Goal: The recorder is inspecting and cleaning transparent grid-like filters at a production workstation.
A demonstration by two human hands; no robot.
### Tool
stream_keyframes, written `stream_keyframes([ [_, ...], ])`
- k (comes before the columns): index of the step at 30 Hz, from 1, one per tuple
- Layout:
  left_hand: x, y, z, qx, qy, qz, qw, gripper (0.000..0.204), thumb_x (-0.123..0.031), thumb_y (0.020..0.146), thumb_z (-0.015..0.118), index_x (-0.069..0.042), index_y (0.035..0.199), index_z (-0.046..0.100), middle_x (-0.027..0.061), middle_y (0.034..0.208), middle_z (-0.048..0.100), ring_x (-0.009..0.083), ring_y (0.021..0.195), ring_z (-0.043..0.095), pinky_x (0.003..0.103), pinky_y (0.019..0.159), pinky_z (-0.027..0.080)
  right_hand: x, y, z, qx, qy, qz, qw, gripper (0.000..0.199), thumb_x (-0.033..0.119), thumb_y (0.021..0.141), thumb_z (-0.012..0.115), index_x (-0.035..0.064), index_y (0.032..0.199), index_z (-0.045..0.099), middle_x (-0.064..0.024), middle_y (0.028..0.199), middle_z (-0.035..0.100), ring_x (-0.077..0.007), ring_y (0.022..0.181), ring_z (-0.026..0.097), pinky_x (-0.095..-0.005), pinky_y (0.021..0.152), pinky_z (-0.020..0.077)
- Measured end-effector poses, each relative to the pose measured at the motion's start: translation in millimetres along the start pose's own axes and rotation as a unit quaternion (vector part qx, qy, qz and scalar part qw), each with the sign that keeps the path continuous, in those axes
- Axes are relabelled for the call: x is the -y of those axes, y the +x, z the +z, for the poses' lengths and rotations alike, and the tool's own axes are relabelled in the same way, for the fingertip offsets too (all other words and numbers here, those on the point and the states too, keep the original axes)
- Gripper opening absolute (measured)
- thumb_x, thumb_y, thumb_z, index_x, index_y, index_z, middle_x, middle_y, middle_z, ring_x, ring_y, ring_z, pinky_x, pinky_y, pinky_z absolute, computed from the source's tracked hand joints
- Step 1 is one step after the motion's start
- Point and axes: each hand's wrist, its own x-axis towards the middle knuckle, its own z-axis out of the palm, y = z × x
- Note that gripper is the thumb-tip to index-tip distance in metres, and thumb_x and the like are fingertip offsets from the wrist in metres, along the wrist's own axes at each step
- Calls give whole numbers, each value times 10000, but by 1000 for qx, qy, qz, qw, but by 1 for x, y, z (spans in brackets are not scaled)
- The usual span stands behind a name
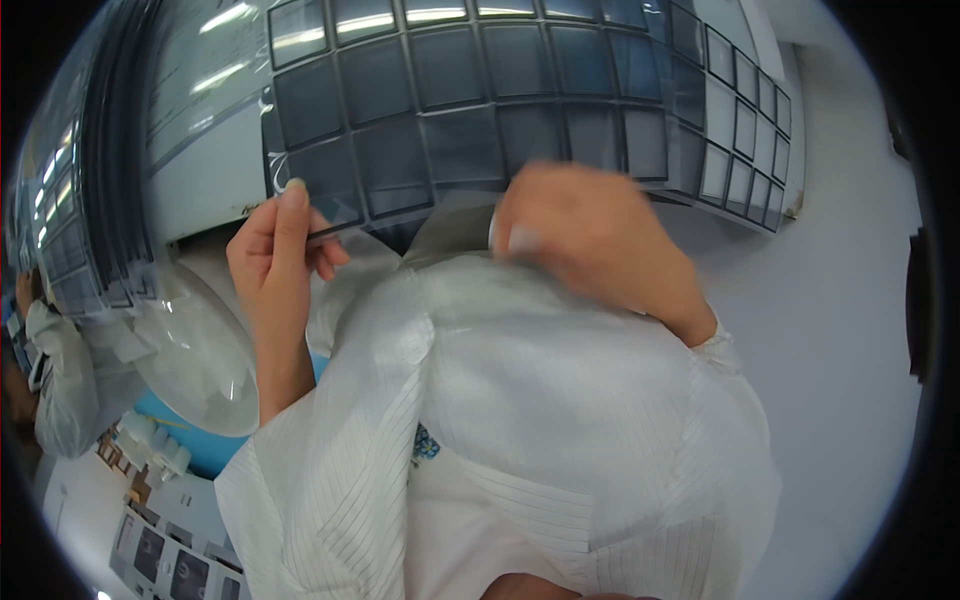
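Gridded sheet (pixel 455 140), dark panels in black borders, glossy, lies just beyond both hands on the pale worktop (pixel 205 165). Long axis runs left to right across the person's front, roughly square to the forearms; near edge faces the body, and the grid bends round at the right, partly fisheye. Panels at the far right look lighter.

Left hand (pixel 272 252): thumb upright, fingers curled under, pinching the sheet's near edge at its left corner. Nearer hand to that corner, and in contact with it. A short dark stretch of edge shows at the fingers, slanting up toward the right.

Right hand (pixel 595 235): blurred, fingers bent inward, over the near edge around mid-length, well apart from the left hand. Sheet is ahead of it and out to both sides. Pale spot by the fingertips, unreadable; can't tell whether it grasps anything or touches the sheet. So left hand sits on the corner, right hand along the same edge.

Around: more dark-framed sheets (pixel 105 160) to the left, clear glossy film on them. Pale rounded thing (pixel 205 350), maybe a seat, beside the left forearm. Co-worker's white sleeve (pixel 65 380) at far left. White striped smock (pixel 570 400) fills the lower middle.
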Motion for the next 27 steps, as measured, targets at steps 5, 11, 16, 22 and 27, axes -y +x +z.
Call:
stream_keyframes([
  [5,-2,-1,0,-11,11,-6,1000,377,-257,993,507,-35,697,576,48,563,577,65,450,476,191,424,340,5,-12,-19,182,170,-15,968,154,168,764,727,94,811,600,-20,783,590,-216,680,605,-296,537,472],
  [11,-11,1,-5,0,3,5,1000,363,-243,994,503,-19,720,586,60,583,583,68,446,476,196,423,378,-20,-41,-88,155,65,115,979,163,136,751,732,59,828,611,-49,766,592,-227,672,590,-304,546,437],
  [16,-26,15,-10,3,8,33,999,401,-316,1009,458,21,858,616,73,588,577,78,451,491,202,422,398,-20,-39,-127,-178,14,149,973,161,60,780,737,6,863,610,-71,827,628,-136,777,593,-232,664,436],
  [22,-46,43,5,-28,73,-2,997,378,-330,1013,445,-2,925,614,17,567,526,57,461,510,195,418,377,-93,-9,-182,-598,-189,-98,773,205,141,855,725,-18,928,619,-94,927,651,-138,778,622,-240,746,530],
  [27,-39,49,11,-43,163,83,982,314,-269,1004,486,-11,876,612,-11,615,490,45,479,534,188,406,346,-183,3,-213,-209,-653,66,725,381,299,913,613,82,1225,587,-62,1157,616,-259,1077,564,-361,902,452],
])
